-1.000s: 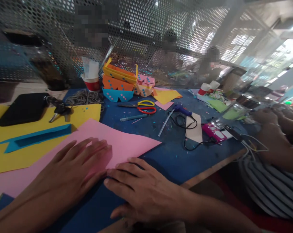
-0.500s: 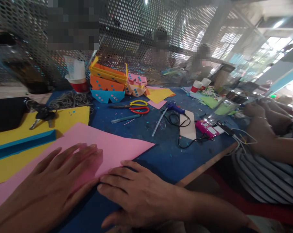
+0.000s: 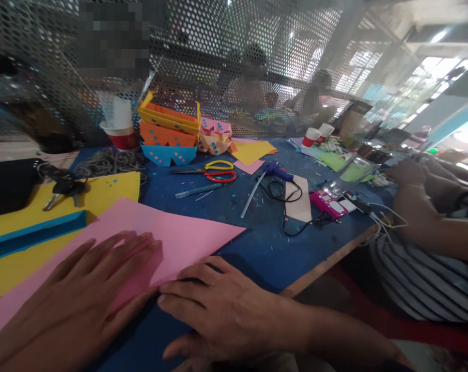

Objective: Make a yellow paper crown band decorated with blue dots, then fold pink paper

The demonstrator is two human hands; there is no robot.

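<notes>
A sheet of pink paper (image 3: 180, 235) lies across the blue table in front of me, its right corner pointing away to the right. Flat on the sheet rests my left hand (image 3: 102, 279), fingers stretched forward. At the sheet's near edge is my right hand (image 3: 226, 305), its fingers extended and the fingertips on the paper edge beside my left thumb. Under the pink sheet on the left lies yellow paper (image 3: 113, 194). A folded blue paper strip (image 3: 36, 235) and keys (image 3: 65, 186) rest on that yellow paper.
Beyond the sheet are scissors (image 3: 220, 171), a light-blue pen-like tool (image 3: 199, 190) and a glue gun (image 3: 278, 171) with a black cord. Decorated paper boats (image 3: 168, 155) stand by the perforated screen. A magenta box (image 3: 329, 205) sits right, near another person's arm (image 3: 423, 217).
The fingers of my right hand have shifted slightly at the near paper edge, the index finger now more bent. My left hand stays flat. The view has moved a little.
</notes>
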